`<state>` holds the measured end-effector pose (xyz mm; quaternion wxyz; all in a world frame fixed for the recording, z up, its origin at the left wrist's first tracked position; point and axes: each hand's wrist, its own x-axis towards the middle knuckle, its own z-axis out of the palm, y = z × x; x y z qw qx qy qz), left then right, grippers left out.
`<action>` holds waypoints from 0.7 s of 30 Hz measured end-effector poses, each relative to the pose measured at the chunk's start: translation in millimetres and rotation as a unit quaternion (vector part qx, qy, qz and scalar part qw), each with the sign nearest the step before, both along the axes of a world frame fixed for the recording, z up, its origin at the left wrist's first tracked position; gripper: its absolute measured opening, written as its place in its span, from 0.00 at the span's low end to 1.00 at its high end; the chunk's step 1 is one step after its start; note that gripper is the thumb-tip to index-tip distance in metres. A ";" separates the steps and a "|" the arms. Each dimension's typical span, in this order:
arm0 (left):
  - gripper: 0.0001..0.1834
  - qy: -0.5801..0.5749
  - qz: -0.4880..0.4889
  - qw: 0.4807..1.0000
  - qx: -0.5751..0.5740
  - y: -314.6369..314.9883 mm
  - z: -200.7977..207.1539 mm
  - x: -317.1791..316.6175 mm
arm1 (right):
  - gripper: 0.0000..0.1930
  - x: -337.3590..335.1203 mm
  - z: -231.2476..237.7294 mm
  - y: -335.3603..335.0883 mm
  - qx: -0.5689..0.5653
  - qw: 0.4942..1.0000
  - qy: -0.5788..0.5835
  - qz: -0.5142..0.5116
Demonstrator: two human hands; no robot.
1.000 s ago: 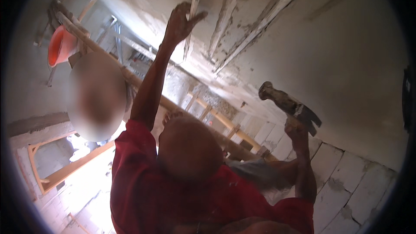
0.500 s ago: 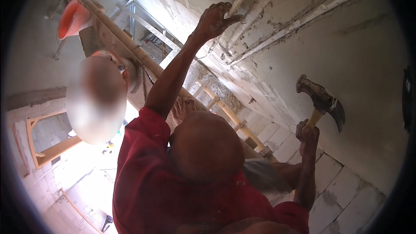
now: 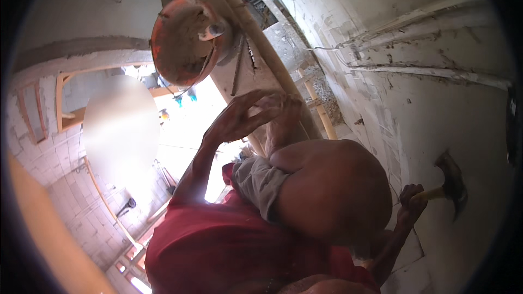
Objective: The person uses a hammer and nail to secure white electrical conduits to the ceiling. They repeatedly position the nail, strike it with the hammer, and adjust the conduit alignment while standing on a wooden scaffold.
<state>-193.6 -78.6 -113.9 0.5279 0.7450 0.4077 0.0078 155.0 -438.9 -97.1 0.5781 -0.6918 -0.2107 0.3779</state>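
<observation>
The claw hammer is at the far right of your view, in front of the grey plastered wall, its handle lying roughly level and its head set crosswise, blunt end up and claw down; you cannot tell from this view whether the head touches the plaster; your right hand is wrapped around the yellowish handle, fingers curled tight on it; your left hand is near the middle, fingers bent, thumb spread apart from them, with nothing visible between; its fingertips overlap your bare foot, and whether they touch it you cannot tell; your bent bare knee rises between the two hands, below a rolled grey trouser leg and beside your red shirt; beyond the left hand, an orange bucket coated inside with mortar stands on the wooden plank, near a thin stick; on the wall, a whitish pipe runs across above the hammer.
</observation>
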 end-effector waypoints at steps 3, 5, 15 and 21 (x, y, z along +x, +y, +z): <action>0.15 0.060 0.168 0.984 0.014 -24.2 -48.4 -65.8 | 0.19 5.4 -12.7 -3.5 0.000 1.000 0.031 -0.006; 0.11 0.143 0.263 0.942 0.153 -32.3 -55.2 -70.6 | 0.15 15.8 -18.6 0.2 -0.023 0.995 0.087 -0.034; 0.20 0.332 0.036 0.875 0.350 16.6 -178.9 -112.8 | 0.08 9.0 1.0 -16.7 -0.070 0.997 0.000 0.019; 0.11 -0.069 0.212 0.956 -0.188 30.4 -136.2 -53.8 | 0.14 5.4 34.1 8.2 -0.022 0.999 -0.047 -0.005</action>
